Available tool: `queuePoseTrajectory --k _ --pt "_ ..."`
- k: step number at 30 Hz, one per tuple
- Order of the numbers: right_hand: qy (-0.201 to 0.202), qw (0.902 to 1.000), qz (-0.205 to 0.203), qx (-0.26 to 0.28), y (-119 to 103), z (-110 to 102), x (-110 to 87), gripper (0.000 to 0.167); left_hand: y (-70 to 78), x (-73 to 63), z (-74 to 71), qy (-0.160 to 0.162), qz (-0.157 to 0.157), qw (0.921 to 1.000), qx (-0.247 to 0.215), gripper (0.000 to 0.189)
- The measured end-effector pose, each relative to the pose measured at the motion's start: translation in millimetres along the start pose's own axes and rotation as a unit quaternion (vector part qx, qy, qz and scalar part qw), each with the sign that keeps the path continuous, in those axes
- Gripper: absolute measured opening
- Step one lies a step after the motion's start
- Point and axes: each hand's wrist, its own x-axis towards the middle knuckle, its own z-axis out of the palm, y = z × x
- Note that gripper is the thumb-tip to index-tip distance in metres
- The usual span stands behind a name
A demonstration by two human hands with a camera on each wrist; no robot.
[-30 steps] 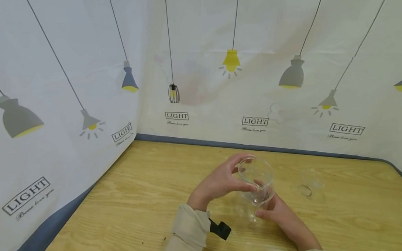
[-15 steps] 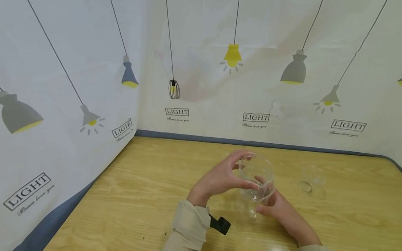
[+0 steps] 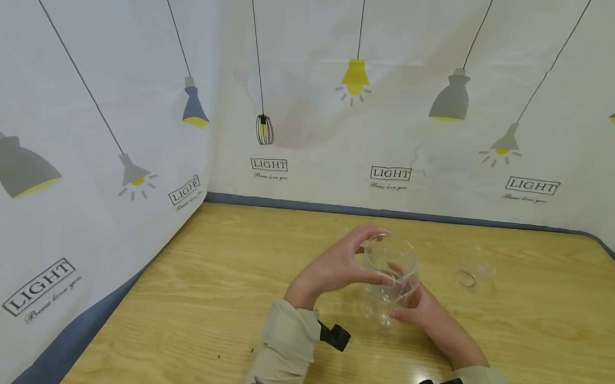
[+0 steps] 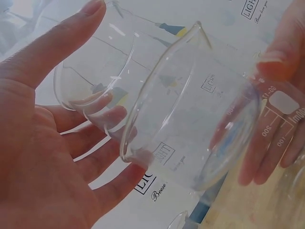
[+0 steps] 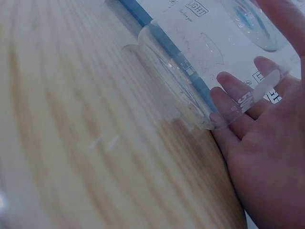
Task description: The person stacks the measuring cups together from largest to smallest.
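Between my two hands are clear glass beakers, one above the other and overlapping in the head view. My left hand (image 3: 343,266) grips the upper beaker (image 3: 390,256) near its rim, thumb at the front and fingers behind. Below it, my right hand (image 3: 427,315) holds the lower beaker (image 3: 404,288) from the side, between thumb and fingers. White volume marks (image 4: 281,129) show on the glass by the right hand in the left wrist view. How far one beaker sits inside the other, I cannot tell through the clear walls.
Another clear glass vessel (image 3: 478,261), hard to make out, is on the wooden table (image 3: 223,268) to the right of the hands. A white cloth printed with lamps (image 3: 320,130) walls off the back and left. Small dark specks dot the table's front left.
Both hands keep their hold on the beakers, almost still relative to each other. The whole scene has shifted slightly upward in the head view.
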Motion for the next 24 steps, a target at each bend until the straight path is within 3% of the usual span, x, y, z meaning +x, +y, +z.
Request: queuePoseTrajectory --k 10,17,24 --pt "0.001 1.0000 -0.004 -0.002 -1 0 0.7 0.075 0.4 0.3 -0.5 -0.005 -0.005 1.0000 0.001 0.075" --pt "-0.011 0.9995 -0.030 -0.007 -1 -1 2.5 0.077 1.4 0.9 -1.9 -0.011 -0.010 0.9998 0.013 0.075" --pt "-0.022 0.9990 -0.037 0.013 0 1 2.6 0.077 22.4 -7.0 -5.7 -0.018 -0.025 0.9995 0.004 0.072"
